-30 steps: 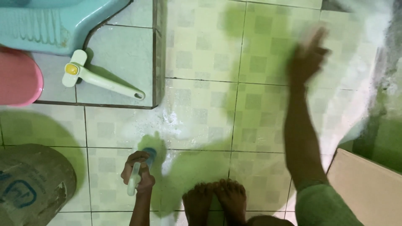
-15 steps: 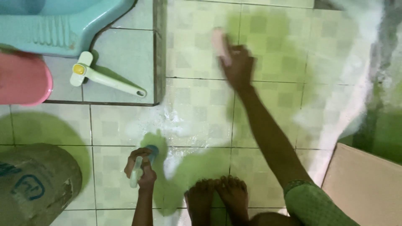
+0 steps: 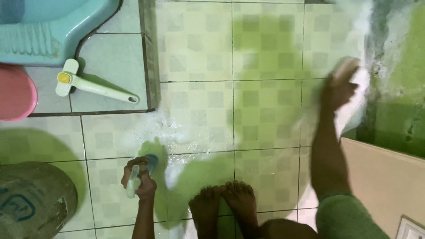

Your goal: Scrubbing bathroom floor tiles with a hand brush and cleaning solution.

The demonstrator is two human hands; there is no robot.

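I look down at a wet tiled floor (image 3: pixel 199 57) with white foam (image 3: pixel 186 128) spread over it. My right hand (image 3: pixel 338 86) is stretched out to the right and grips a pale scrub brush (image 3: pixel 347 66) pressed to the foamy tiles; it is blurred by motion. My left hand (image 3: pixel 139 177) is near my feet and holds a small bottle with a blue cap (image 3: pixel 150 161) and a pale body. My two bare feet (image 3: pixel 228 201) stand together on the tiles at the bottom.
A blue squat toilet pan (image 3: pixel 48 26) sits at the top left on a raised step. A white long-handled brush (image 3: pixel 90 84) lies on that step, beside a pink basin (image 3: pixel 15 93). A grey bucket (image 3: pixel 33 199) stands at bottom left. A beige door panel (image 3: pixel 385 177) is at right.
My right hand swept the brush from the far right to the middle tiles and back to the right. My left hand with the bottle stayed almost still.
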